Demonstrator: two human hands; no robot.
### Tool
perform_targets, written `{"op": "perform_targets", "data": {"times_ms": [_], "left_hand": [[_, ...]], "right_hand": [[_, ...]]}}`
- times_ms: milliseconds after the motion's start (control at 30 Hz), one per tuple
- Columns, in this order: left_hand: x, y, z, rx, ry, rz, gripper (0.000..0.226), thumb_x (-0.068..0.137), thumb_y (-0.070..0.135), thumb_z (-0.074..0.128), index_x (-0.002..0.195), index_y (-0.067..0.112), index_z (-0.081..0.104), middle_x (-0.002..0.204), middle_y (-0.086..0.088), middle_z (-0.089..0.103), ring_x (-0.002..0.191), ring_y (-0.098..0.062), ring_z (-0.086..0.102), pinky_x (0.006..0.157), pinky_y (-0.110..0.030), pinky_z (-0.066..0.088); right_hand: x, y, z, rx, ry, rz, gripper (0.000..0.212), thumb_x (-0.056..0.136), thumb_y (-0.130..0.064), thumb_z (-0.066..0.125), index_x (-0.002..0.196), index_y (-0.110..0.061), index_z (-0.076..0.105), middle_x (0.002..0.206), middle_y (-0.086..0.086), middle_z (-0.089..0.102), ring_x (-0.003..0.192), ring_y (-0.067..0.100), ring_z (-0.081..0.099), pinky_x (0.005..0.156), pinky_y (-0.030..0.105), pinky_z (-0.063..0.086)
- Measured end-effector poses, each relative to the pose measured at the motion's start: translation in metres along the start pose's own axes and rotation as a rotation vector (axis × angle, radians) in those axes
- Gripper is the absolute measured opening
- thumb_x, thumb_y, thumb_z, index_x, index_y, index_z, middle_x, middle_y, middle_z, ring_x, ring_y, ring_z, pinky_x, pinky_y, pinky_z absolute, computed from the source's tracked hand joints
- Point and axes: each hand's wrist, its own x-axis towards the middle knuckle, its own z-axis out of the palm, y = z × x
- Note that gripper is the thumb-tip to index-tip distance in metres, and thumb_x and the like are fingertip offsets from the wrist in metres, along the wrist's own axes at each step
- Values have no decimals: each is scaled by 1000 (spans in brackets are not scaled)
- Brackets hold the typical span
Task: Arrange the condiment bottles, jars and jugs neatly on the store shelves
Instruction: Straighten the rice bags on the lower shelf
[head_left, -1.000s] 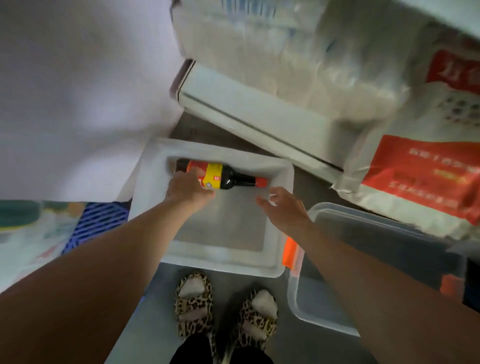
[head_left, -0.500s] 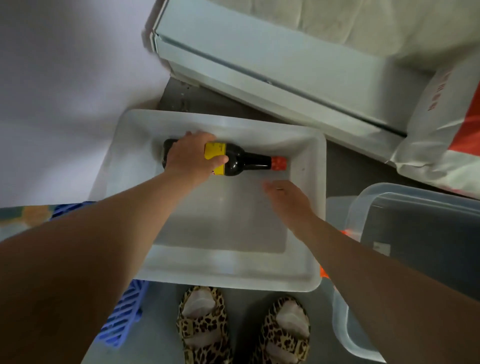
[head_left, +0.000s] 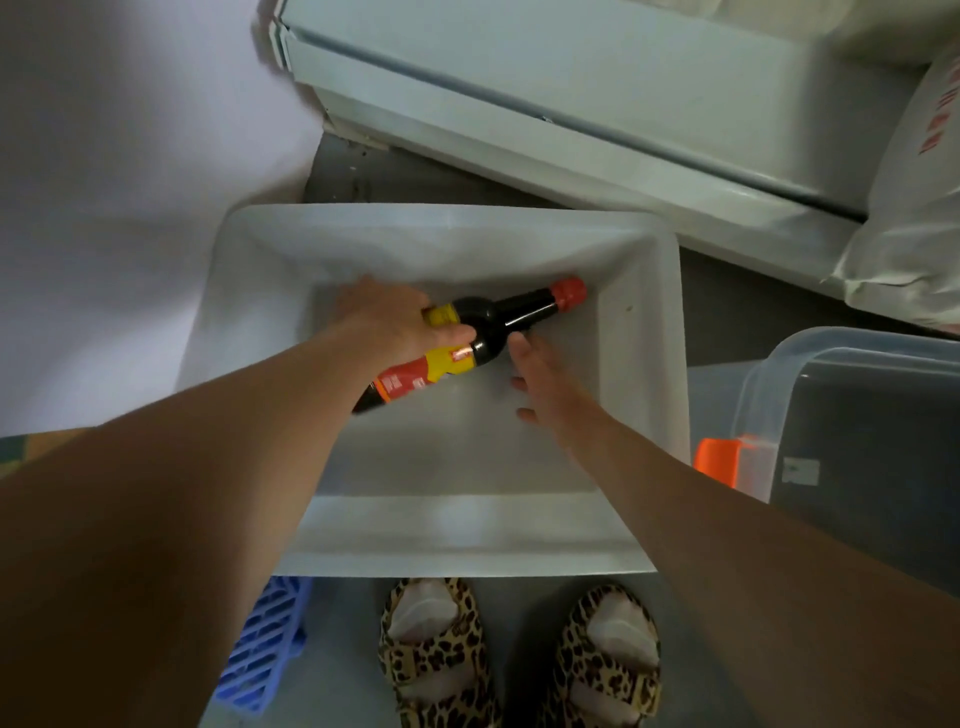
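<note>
Risking a slip: dark sauce bottle (head_left: 480, 332) being gripped one-handed around its smooth labelled body, tilted inside the white tub (head_left: 641, 364), red cap pointing toward the far right corner. Left hand (head_left: 397, 322) reaching down, fingers curling round the bottle. Right hand (head_left: 540, 379) hovering just beside the bottle's shoulder, fingers extended, holding nothing.

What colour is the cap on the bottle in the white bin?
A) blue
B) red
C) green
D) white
B: the dark bottle, gripped by the left hand in the white bin, has a red cap at the end of its neck.
</note>
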Motion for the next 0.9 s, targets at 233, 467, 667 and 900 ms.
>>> {"op": "perform_targets", "data": {"times_ms": [233,467,667,900], "left_hand": [[-27,4,54,-276,-371,-13,83,84,83,32,122,19,68,125,-9,66,114,-28,61,90,-33,46],[-38,41,60,-748,-250,83,54,82,75,55,122,38,51,105,6,68,89,-18,69,83,-37,55],[-44,39,61,-904,-196,-50,51,86,59,65,124,27,55,108,-7,69,92,-29,69,91,-48,54],[-86,27,37,-1084,-272,2,51,71,54,76,116,33,60,99,-1,73,74,-16,74,59,-25,54]], "right_hand": [[-12,22,-1,97,-15,51,44,102,-59,38,140,-41,47,119,-13,63,118,18,60,95,48,52],[-27,38,7,242,-69,108,56,93,-72,42,143,-46,45,121,-11,65,101,20,69,79,37,56],[-50,34,11,318,-102,77,40,107,-47,36,146,-56,35,137,-6,56,112,20,63,89,40,54],[-109,25,1,352,-119,73,63,100,-49,49,156,-36,23,135,-8,54,115,16,59,96,41,51]]}}
